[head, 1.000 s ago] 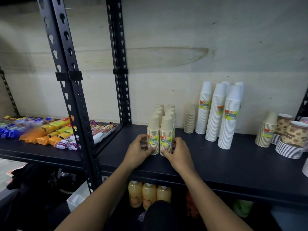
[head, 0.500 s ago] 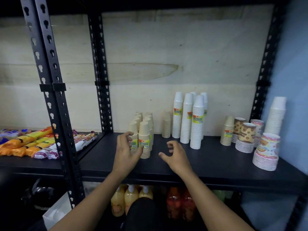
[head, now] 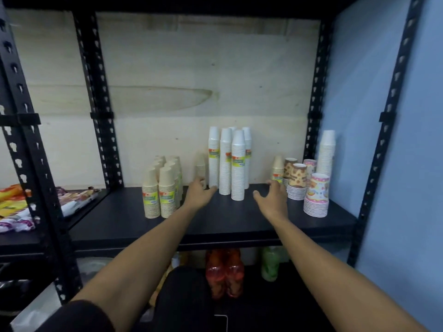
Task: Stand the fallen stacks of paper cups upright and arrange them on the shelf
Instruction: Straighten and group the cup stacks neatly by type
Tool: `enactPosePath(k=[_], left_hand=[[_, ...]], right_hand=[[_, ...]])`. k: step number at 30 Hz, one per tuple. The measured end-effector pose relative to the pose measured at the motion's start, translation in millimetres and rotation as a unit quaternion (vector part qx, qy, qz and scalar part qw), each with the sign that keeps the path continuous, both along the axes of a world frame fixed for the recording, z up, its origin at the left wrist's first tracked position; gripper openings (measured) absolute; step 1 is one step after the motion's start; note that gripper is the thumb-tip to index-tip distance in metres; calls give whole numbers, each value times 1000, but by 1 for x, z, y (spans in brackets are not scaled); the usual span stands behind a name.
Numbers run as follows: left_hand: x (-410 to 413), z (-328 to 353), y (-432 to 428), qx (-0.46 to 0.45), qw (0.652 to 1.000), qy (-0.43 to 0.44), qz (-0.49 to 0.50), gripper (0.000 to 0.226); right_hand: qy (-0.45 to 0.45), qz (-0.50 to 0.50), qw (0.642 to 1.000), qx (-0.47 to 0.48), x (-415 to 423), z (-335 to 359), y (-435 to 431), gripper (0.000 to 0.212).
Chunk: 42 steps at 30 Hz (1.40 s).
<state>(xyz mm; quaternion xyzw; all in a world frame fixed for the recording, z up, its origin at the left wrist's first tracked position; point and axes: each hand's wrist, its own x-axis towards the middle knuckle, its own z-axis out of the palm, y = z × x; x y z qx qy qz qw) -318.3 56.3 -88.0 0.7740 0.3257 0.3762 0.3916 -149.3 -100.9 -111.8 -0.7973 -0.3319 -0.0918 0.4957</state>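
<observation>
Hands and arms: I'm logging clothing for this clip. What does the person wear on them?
The left hand and right hand are bare: no gloves, rings or watch show. Both forearms are uncovered. A black sleeve ends above the left elbow; the right arm shows no sleeve.

pretty dim overall, soft light from up front, lower shelves go murky, slight motion blur, wide-angle bending the uprights [head: 26,144].
</observation>
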Motion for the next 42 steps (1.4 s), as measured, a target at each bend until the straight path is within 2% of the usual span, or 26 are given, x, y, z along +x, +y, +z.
enactPosePath(k=[4, 8, 10, 20, 24, 29, 35, 42], left_hand=[[26, -8, 29, -35, 999, 14, 27, 73], [50, -14, 61, -56, 997, 28, 47, 82], [62, -17, 75, -58, 997, 27, 54, 81], [99, -39, 128, -40, 992, -23, 121, 88], [107, -45, 143, -50, 987, -49, 147, 91], [111, -53, 156, -69, 982, -58, 164, 79], [116, -57, 173, -54, 983, -50, 170, 70], [115, -56, 167, -39, 982, -58, 173, 61]], right_hand=[[27, -25, 999, -11, 44, 2, 4, 68], [60, 50, 996, -50, 76, 0, 23, 95], [72, 50, 995, -41, 89, -6, 37, 97], [67, -74, 994, 48, 125, -30, 79, 88], [56, -81, 993, 62, 138, -28, 88, 83], [80, -81, 992, 46, 150, -29, 96, 82], [93, -91, 990, 58, 156, -30, 97, 63], [70, -77, 992, 73, 154, -29, 94, 59]])
